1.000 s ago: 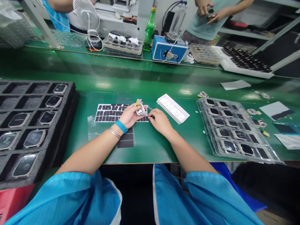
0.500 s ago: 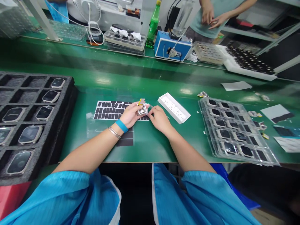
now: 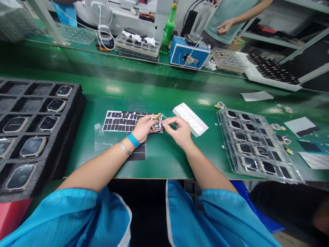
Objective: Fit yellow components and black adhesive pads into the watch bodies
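Observation:
My left hand (image 3: 144, 127) grips a small square smartwatch body (image 3: 156, 123) with exposed metal and electronic parts, and a thin yellow tab (image 3: 157, 116) sticks up from it. My right hand (image 3: 179, 130) is close beside it, its fingertips pinching a thin pale strip (image 3: 167, 118) that reaches toward the watch body. Under my left hand lies a sheet of black rectangular pads (image 3: 120, 121). My fingers hide part of the watch body and the sheet's right end.
A white tray (image 3: 190, 119) lies just beyond my right hand. Watches sit in a black foam tray (image 3: 41, 137) at left, and a clear blister tray (image 3: 253, 144) of watch parts lies at right. A co-worker (image 3: 223, 20) stands across the green bench.
My right hand has moved up and left, closer to the watch body. The yellow tab now shows as a thinner sliver. The co-worker's hands have moved apart and lower.

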Tool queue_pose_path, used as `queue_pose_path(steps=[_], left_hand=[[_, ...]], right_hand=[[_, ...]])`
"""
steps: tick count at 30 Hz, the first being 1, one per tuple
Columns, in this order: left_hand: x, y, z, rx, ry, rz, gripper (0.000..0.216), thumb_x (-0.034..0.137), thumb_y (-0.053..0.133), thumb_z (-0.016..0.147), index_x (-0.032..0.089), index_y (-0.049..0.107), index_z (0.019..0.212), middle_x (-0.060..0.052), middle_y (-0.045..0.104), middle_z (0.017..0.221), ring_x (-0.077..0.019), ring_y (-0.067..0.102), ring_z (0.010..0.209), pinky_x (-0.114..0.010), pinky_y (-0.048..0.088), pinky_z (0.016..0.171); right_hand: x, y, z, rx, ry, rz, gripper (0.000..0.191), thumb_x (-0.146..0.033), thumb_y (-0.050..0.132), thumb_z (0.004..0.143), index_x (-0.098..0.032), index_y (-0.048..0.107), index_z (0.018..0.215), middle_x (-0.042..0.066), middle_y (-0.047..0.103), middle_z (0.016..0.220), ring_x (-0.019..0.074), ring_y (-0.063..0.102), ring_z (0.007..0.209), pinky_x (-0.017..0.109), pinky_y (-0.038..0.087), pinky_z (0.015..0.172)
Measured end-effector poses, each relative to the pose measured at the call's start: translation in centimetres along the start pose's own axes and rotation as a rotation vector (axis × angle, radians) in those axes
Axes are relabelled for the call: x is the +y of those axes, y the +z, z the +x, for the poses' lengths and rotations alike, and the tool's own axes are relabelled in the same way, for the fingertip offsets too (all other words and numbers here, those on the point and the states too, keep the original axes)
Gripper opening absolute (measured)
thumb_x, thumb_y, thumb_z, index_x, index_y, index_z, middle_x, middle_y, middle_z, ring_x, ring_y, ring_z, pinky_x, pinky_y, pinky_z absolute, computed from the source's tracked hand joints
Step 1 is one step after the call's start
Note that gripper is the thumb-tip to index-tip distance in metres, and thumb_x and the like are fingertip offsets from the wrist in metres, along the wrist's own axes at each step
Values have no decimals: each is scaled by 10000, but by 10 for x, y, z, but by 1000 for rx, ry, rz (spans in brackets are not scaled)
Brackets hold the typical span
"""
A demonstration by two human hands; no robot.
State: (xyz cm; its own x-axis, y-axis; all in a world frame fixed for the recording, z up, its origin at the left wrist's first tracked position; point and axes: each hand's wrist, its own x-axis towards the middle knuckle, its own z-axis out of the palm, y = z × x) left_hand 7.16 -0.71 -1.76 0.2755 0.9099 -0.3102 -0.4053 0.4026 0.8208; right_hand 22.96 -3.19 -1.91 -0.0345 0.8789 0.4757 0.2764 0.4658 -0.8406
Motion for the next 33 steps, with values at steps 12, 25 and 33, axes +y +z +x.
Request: queue_pose_path(steps=[12, 25, 33], left_hand=[[1, 2, -8, -34, -49, 70, 220, 141, 674, 752, 129, 733, 964, -40, 706, 807, -116, 661, 711, -241, 587, 642], [0, 1, -6, -30, -46, 76, 133, 154, 686, 713, 120, 717, 837, -37, 686, 754, -106, 634, 695, -231, 571, 652], [-2, 0, -4, -34, -34, 62, 165, 156, 686, 714, 131, 723, 872, -44, 702, 802, -123, 653, 746, -269, 587, 702]], right_hand=[[10, 3, 2, -101, 223, 132, 309, -360, 814, 686, -210, 595, 843, -12, 681, 789, 150, 638, 732, 312, 519, 760], [-1, 9, -4, -68, 34, -123, 110, -218, 681, 777, -224, 583, 826, -23, 678, 782, 149, 646, 724, 303, 510, 754], [-1, 12, -7, -16, -45, -222, 93, -196, 679, 797, -230, 593, 805, -20, 683, 794, 158, 647, 724, 308, 507, 756]])
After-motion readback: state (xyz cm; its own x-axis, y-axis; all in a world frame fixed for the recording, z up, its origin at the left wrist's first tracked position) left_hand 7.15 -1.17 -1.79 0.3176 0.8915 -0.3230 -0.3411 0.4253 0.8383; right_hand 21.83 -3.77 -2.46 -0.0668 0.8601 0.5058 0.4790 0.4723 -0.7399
